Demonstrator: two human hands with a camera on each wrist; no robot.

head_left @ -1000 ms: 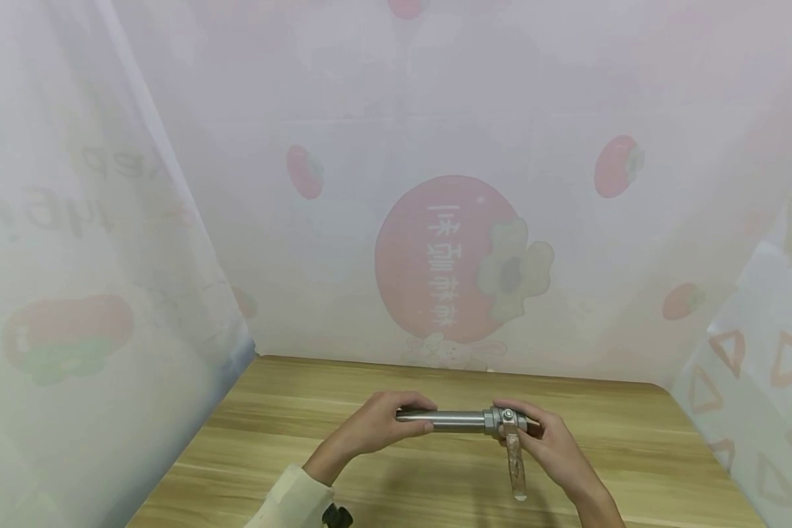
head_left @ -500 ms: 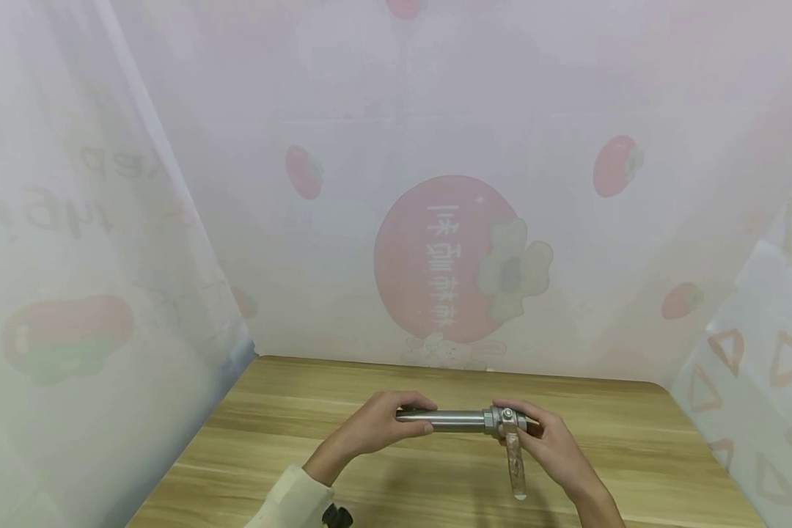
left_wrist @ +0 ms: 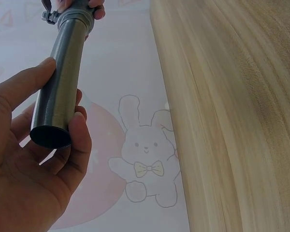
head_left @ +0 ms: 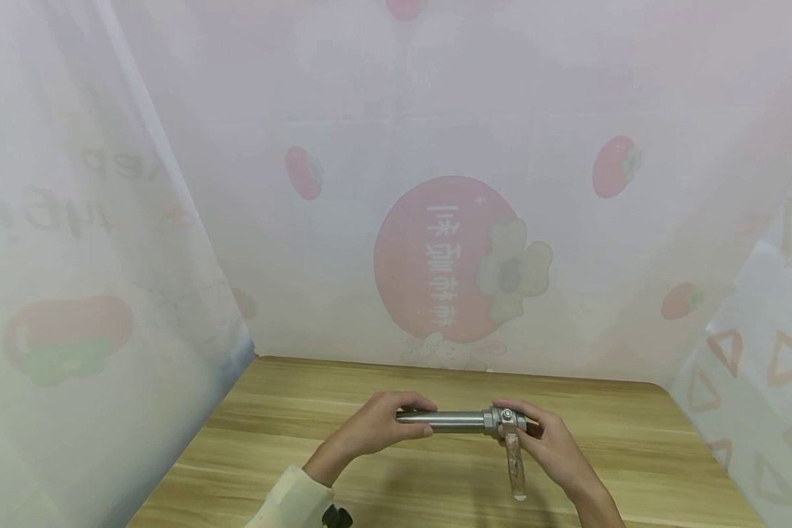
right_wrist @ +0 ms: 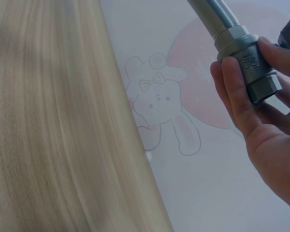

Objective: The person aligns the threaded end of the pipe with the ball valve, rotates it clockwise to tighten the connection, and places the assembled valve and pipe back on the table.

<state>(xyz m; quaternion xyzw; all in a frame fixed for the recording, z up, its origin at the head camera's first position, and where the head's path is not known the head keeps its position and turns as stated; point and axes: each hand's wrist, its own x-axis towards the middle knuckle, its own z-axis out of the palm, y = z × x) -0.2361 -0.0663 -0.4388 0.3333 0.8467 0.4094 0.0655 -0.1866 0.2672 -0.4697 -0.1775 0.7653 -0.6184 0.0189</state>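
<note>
A smooth metal pipe lies level across the head view, joined at its right end to a ball valve. My left hand grips the pipe near its left end, thumb on one side and fingers curled round the other. In the left wrist view the pipe's end points toward the palm. My right hand holds the valve body, which bears raised lettering in the right wrist view. The valve's lever handle, worn and brownish, points toward the person. Both hands hold the assembly above the table.
The wood-grain table spreads beneath the hands. A pale printed curtain with red fruit rises behind its far edge, with more curtain at both sides. A small black object shows by the left sleeve.
</note>
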